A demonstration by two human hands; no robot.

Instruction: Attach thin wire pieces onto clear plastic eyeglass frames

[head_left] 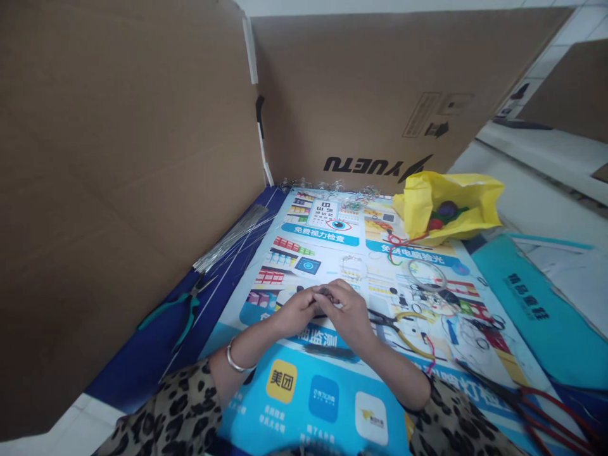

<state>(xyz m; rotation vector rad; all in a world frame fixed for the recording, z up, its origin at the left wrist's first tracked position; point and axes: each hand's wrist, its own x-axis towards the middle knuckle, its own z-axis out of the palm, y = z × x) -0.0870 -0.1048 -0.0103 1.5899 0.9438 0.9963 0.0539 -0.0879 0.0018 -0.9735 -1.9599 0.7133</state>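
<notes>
While the left hand [299,311] and right hand [350,313] meet mid-frame, fingers curled nearly closed, a small dark piece [325,292] shows between them; whether either grips it, I cannot tell. Straight, thin silvery wires [232,237] lie bundled left of centre; a creased yellow bag [416,206] gapes at the frame's upper right.

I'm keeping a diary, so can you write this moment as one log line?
left hand: touching right hand | anything held: hidden | leftward: teal-handled pliers | rightward: yellow-handled tool, yellow bag
</notes>
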